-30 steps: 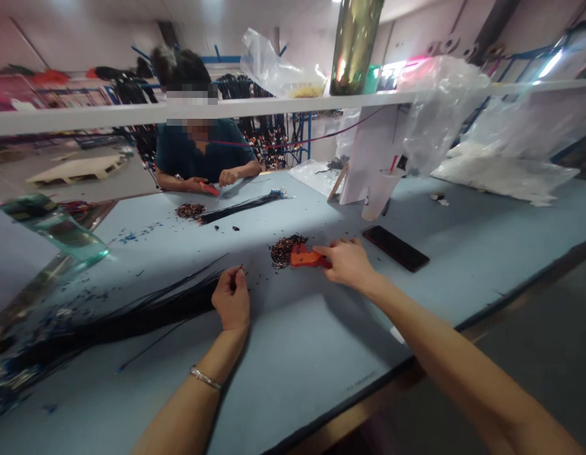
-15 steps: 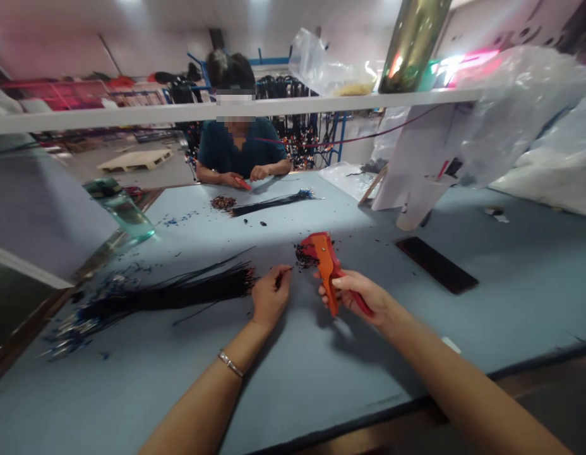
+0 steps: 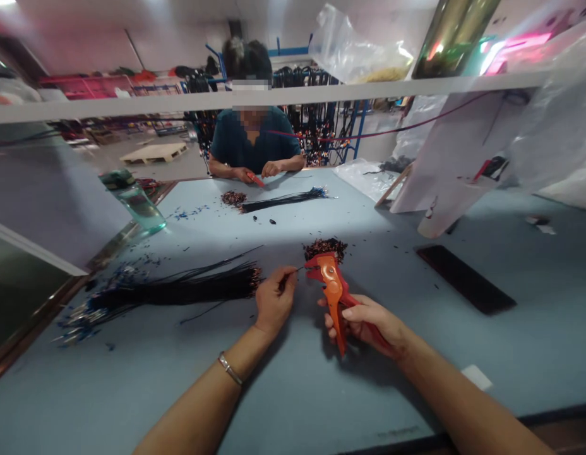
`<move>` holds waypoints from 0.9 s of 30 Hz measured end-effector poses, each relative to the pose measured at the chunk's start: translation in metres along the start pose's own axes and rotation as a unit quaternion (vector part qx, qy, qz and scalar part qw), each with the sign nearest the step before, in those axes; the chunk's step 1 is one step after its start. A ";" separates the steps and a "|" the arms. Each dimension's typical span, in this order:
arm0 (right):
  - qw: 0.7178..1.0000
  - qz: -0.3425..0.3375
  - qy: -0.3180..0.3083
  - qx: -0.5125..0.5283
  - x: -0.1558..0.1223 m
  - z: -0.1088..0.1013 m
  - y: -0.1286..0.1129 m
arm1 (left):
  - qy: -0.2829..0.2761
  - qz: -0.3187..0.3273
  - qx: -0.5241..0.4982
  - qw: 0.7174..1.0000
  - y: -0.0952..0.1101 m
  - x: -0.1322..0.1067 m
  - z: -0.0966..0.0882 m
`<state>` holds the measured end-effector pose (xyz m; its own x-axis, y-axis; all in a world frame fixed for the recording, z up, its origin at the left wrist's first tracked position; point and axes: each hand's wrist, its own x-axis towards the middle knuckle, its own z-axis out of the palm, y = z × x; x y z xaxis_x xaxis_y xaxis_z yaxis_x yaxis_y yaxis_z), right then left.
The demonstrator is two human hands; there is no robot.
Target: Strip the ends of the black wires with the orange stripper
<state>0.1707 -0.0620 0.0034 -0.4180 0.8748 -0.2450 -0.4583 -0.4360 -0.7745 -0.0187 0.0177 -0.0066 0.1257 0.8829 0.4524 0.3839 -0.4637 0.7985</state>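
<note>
Pinched in my left hand (image 3: 275, 298) is a thin black wire (image 3: 298, 269), whose end points at the jaws of the tool on its right. My right hand (image 3: 369, 321) grips an orange and red wire stripper (image 3: 331, 278) by its handles, jaws turned left toward that wire end. Whether the wire touches the jaws I cannot tell. Just beyond the stripper lies a pile of small black and copper scraps (image 3: 338, 247). Left of my left hand a thick bundle of black wires (image 3: 189, 285) rests on the table, with copper-coloured tips at the near right end and blue and silver ends at the left.
Across the table (image 3: 283, 392) a co-worker (image 3: 255, 142) holds a red tool beside another wire bundle (image 3: 283, 201). A dark flat phone-like slab (image 3: 466, 278) and a white cup (image 3: 451, 205) stand to the right. A green bottle (image 3: 140, 205) is at the left. A white shelf bar (image 3: 293, 98) crosses above.
The stripper has drawn back toward me and turned, uncovering the scrap pile. A wire end now shows between my left hand and the jaws. The camera view has shifted slightly.
</note>
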 end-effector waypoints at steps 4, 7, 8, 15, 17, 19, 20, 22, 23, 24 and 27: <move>1.000 0.004 0.001 -0.006 -0.001 0.003 0.003 | -0.004 -0.006 -0.022 1.000 0.003 -0.001 0.000; 1.000 0.004 0.001 -0.009 -0.002 0.003 0.003 | -0.020 0.003 -0.012 1.000 0.006 -0.003 -0.001; 1.000 0.003 0.001 -0.009 -0.002 0.003 0.002 | -0.025 0.001 -0.004 1.000 0.007 -0.003 -0.001; 1.000 0.000 -0.010 -0.021 -0.004 -0.002 -0.001 | -0.049 0.010 -0.020 0.999 0.006 -0.004 -0.001; 0.999 0.004 -0.015 -0.029 -0.005 -0.003 -0.001 | -0.050 0.015 -0.026 0.998 0.006 -0.004 -0.001; 0.999 0.011 -0.017 -0.037 -0.005 -0.003 -0.001 | -0.052 0.021 -0.025 0.998 0.007 -0.004 -0.001; 0.999 0.012 -0.018 -0.041 -0.005 -0.003 -0.001 | -0.053 0.023 -0.022 0.998 0.007 -0.005 -0.001; 0.999 0.012 -0.018 -0.048 -0.005 -0.003 -0.001 | -0.057 0.027 -0.016 0.998 0.008 -0.006 0.000; 0.998 0.013 -0.019 -0.051 -0.006 -0.002 -0.001 | -0.059 0.029 -0.015 0.998 0.008 -0.006 0.000; 0.998 0.015 -0.021 -0.053 -0.006 -0.002 -0.002 | -0.060 0.031 -0.017 0.998 0.008 -0.007 0.000; 0.998 0.021 -0.026 -0.060 -0.007 -0.002 -0.003 | -0.060 0.031 -0.024 0.997 0.008 -0.008 0.000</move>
<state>0.1765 -0.0667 0.0061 -0.4771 0.8423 -0.2508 -0.3427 -0.4411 -0.8295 -0.0167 0.0069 -0.0037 0.2570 0.8533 0.4537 0.3280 -0.5186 0.7896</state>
